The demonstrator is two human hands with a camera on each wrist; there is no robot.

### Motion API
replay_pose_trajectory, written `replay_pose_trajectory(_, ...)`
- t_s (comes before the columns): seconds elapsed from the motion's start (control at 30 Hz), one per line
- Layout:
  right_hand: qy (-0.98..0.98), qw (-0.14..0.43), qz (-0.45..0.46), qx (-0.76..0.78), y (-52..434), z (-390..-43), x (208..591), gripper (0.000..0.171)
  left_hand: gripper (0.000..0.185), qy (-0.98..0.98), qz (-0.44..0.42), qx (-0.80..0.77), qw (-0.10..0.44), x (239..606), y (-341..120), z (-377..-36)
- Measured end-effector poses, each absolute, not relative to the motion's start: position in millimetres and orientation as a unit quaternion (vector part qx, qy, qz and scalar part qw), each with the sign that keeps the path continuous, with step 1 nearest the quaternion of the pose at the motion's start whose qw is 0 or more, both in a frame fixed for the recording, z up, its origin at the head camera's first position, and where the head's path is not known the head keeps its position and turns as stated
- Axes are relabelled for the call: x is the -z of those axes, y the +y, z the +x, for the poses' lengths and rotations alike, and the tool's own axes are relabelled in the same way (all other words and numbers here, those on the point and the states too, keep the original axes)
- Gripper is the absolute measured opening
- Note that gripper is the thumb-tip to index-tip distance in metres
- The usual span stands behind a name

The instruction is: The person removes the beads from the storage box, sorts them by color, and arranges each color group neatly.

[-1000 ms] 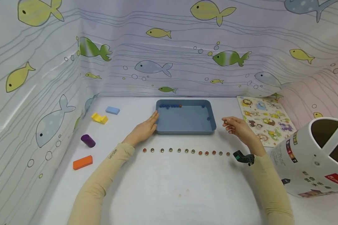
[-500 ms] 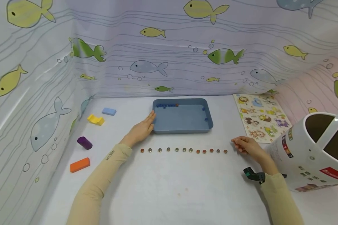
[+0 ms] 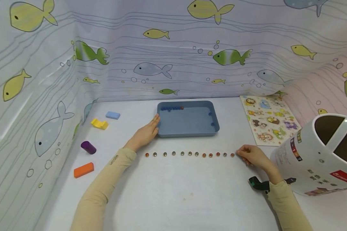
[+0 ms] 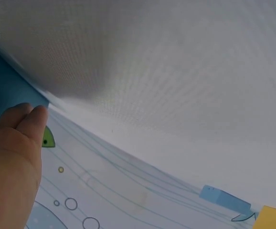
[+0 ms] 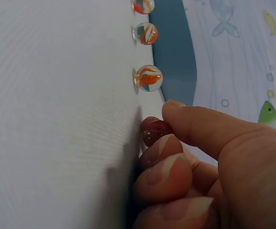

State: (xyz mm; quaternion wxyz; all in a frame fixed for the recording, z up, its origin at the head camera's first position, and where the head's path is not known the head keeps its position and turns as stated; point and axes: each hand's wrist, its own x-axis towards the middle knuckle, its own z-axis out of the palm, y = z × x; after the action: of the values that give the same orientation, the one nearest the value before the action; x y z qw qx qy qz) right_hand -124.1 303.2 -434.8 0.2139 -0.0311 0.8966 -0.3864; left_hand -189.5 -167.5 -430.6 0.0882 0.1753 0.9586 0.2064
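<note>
My left hand [image 3: 143,135] rests with straight fingers along the left wall of the shallow blue-grey tray [image 3: 188,134]. In the left wrist view, the same hand [image 4: 14,157] touches the tray's blue side [image 4: 9,83]. Thumb and fingertips of my right hand [image 3: 253,156] pinch a dark reddish glass marble [image 5: 156,132] close to the table, at the right end of a row. That row consists of several glass marbles [image 3: 182,153], some with orange swirls, like the nearest swirled marble [image 5: 149,78]. Inside the tray lie small blue pieces [image 3: 169,109] and one orange piece [image 3: 182,108].
Along the left stand a light blue block [image 3: 113,115], a yellow curved block [image 3: 99,124], a purple cylinder [image 3: 88,147] and an orange block [image 3: 84,170]. A sticker board [image 3: 270,120] lies at back right, behind a big white bucket [image 3: 309,160]. A fish-print curtain [image 3: 173,48] encloses the table.
My right hand has moved from beside the tray's right side toward me to the right end of the marble row, then slightly lower and closer to it. The left hand stays at the tray.
</note>
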Motion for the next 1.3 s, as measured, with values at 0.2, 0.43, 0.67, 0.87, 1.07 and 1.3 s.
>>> replay_pose_trajectory(0.2, 0.909, 0.204, -0.033, 0.361, 301, -123, 434, 0.029, 0.056, 0.958, 0.179, -0.209, 0.084, 432, -168, -190)
replay_pose_trajectory(0.43, 0.912, 0.197, -0.033, 0.359, 300, -122, 434, 0.030, 0.056, 0.957, 0.182, -0.211, 0.081, 431, -169, -189)
replay_pose_trajectory(0.67, 0.916, 0.171, -0.034, 0.362, 303, -121, 427, 0.035, 0.056, 0.957, 0.183, -0.210, 0.080, 431, -169, -189)
replay_pose_trajectory(0.87, 0.912, 0.126, -0.044, 0.388, 300, -131, 403, 0.042, 0.055, 0.957, 0.182, -0.209, 0.080, 430, -169, -190)
replay_pose_trajectory(1.07, 0.885, 0.125, -0.080, 0.441, 276, -156, 381, 0.042, 0.056, 0.957, 0.183, -0.209, 0.079, 431, -170, -190)
replay_pose_trajectory(1.3, 0.866, 0.160, -0.154, 0.448, 219, -196, 369, 0.043, 0.056, 0.957, 0.178, -0.211, 0.084, 431, -170, -189)
